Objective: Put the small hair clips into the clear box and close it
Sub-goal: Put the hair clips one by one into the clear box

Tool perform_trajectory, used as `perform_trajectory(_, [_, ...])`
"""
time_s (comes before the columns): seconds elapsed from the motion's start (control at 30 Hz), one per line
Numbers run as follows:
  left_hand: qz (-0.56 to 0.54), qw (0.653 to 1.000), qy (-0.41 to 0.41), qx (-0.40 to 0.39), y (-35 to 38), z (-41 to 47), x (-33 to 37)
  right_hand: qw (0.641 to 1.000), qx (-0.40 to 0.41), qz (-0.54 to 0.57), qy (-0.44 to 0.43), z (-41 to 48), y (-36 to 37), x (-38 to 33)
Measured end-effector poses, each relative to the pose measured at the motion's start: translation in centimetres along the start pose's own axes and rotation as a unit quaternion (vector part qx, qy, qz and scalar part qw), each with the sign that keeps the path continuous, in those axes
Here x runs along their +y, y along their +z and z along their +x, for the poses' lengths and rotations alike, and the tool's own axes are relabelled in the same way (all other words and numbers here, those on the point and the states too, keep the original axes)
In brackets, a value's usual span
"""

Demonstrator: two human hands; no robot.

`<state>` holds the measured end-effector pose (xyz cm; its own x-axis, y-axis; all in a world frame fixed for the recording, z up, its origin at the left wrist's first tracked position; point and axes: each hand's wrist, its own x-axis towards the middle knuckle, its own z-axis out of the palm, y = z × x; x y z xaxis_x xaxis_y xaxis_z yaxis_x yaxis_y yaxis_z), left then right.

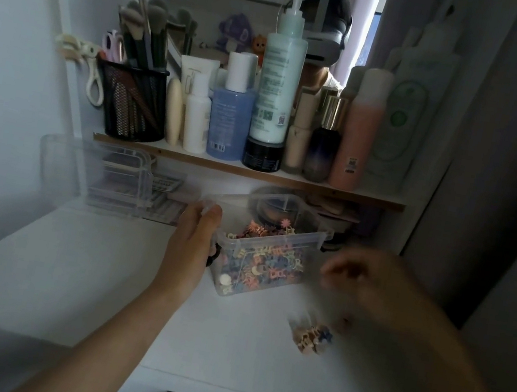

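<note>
The left hand (196, 236) is gripping the clear box (324, 238) while the right hand (352, 281) is hovering beside it.
The lidless, rectangular box of glossy transparent plastic is sitting mid-way on the smooth white tabletop (98, 271), showing tiny multicoloured hair clips (265, 266) heaped inside. The left thumb is hooking over its left rim, fingers wrapping the end wall. The right hand is hanging blurred, fingers bent; what it grasps cannot be told. A small cluster of loose clips (311, 338) is lying below it.

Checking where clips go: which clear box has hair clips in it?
The clear box gripped by the left hand, full of colourful clips; the other box, further left, shows none.
</note>
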<state>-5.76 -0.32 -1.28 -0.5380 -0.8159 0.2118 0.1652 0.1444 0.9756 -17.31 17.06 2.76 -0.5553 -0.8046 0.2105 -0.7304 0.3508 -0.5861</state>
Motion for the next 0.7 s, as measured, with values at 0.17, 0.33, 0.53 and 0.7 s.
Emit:
perform_trajectory(0.17, [-0.005,1.0,-0.001,-0.001,0.0,0.1,0.0,0.968,0.199,0.115,-0.097,3.1,-0.6,-3.7])
perform_trajectory(0.33, [-0.009,1.0,0.002,0.001,-0.1,0.2,0.0,0.97,0.235,0.048,-0.038,3.1,0.3,-1.8])
perform_trajectory(0.53, [-0.021,1.0,-0.002,0.009,0.1,0.2,0.0,0.998,-0.012,-0.008,0.055,0.1,-0.2,2.4])
perform_trajectory(0.7, [-0.012,1.0,0.0,0.008,0.1,0.1,0.1,0.988,-0.113,-0.083,0.066,-0.2,0.0,3.2])
